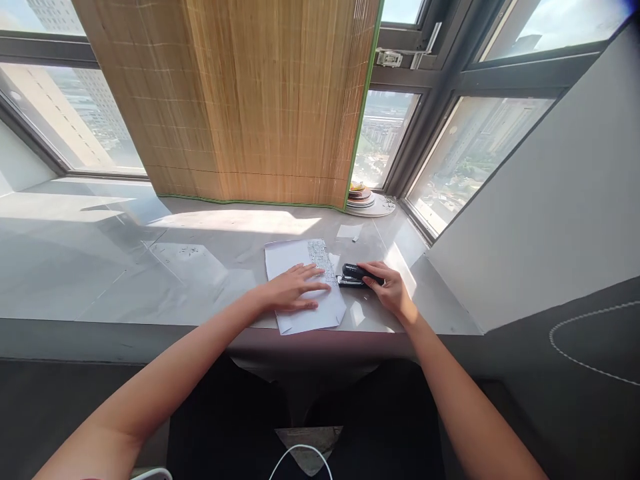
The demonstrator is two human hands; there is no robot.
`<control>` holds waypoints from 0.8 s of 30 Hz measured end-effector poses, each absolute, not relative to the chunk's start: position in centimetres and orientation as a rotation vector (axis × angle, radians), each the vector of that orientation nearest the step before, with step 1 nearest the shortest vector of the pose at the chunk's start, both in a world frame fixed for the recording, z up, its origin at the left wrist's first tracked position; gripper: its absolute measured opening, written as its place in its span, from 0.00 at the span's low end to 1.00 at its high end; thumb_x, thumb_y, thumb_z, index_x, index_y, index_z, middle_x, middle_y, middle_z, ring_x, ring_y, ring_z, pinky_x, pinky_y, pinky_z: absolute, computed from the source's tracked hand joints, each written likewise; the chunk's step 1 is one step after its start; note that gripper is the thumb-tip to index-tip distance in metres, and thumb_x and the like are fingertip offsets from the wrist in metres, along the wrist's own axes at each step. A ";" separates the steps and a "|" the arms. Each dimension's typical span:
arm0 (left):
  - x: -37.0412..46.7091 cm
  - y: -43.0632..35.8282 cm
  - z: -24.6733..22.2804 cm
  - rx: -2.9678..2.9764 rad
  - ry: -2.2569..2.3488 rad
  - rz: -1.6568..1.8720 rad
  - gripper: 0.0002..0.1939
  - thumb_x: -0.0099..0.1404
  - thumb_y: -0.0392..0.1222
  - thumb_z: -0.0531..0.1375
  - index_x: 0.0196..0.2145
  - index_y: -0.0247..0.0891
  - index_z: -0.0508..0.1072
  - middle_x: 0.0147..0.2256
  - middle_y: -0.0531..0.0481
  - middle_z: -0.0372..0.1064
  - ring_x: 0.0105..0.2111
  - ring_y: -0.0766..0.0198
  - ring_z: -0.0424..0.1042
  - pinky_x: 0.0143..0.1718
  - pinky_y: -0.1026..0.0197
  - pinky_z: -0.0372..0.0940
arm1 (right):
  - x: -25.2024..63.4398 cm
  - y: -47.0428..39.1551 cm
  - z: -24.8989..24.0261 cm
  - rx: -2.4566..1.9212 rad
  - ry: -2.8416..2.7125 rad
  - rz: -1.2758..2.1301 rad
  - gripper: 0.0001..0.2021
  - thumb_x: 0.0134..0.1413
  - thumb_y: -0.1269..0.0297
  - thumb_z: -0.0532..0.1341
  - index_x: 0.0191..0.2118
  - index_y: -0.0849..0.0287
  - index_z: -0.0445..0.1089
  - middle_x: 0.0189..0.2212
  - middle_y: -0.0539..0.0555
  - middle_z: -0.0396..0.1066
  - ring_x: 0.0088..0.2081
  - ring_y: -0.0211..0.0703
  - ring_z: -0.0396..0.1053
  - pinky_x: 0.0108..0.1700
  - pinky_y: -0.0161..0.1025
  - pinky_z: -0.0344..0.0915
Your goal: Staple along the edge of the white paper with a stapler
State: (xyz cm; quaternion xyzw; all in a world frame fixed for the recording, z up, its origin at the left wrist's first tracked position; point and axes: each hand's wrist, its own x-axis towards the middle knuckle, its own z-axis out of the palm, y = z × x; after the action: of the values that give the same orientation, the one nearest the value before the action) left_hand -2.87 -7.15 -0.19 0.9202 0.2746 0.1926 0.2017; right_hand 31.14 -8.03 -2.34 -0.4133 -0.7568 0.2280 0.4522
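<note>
White sheets of paper [300, 321] lie at the front edge of the sill, with dense dark writing along their upper right part. My left hand [297, 288] rests flat on them, fingers spread toward the right edge. Just right of the paper is a black stapler [350, 281], its jaw end facing the sheets. My right hand [386, 285] grips the stapler from the right, thumb and fingers around its rear part. The stapler's mouth is at the paper's right edge; I cannot tell whether the paper is between its jaws.
A small white paper piece [349, 231] and a tiny light object [355, 238] lie behind the stapler. Stacked plates [367, 202] stand in the window corner. A bamboo blind [250, 100] hangs down to the sill [110, 267]. A white wall [540, 187] slopes at the right.
</note>
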 end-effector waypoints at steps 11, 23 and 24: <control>-0.7 -4.7 -0.8 2.409 0.698 0.435 0.23 0.64 0.58 0.69 0.57 0.59 0.79 0.67 0.50 0.67 0.72 0.35 0.55 0.69 0.33 0.55 | 30.6 -8.6 -1.4 -1.008 -1.974 0.416 0.18 0.69 0.67 0.59 0.59 0.47 0.77 0.47 0.55 0.80 0.48 0.53 0.74 0.51 0.53 0.74; -0.7 -3.8 -6.9 2.293 0.706 0.585 0.24 0.60 0.60 0.71 0.53 0.58 0.80 0.65 0.51 0.68 0.73 0.34 0.53 0.70 0.34 0.52 | 29.4 -9.5 -1.2 -1.055 -2.225 0.260 0.32 0.69 0.75 0.53 0.71 0.34 0.64 0.56 0.56 0.72 0.53 0.55 0.69 0.54 0.57 0.73; -0.8 -3.7 -7.6 2.255 0.758 0.608 0.23 0.59 0.59 0.71 0.52 0.58 0.81 0.64 0.50 0.69 0.72 0.34 0.55 0.69 0.34 0.54 | 29.3 -9.6 -1.2 -1.066 -2.245 0.236 0.33 0.69 0.75 0.53 0.71 0.33 0.63 0.56 0.56 0.72 0.53 0.56 0.69 0.55 0.58 0.73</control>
State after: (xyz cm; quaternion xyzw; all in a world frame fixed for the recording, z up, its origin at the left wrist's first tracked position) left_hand -0.78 -3.75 -7.56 0.8649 0.2906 0.2332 0.3363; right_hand 29.33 -9.62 -1.19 -0.4051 -0.8529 0.0895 0.3169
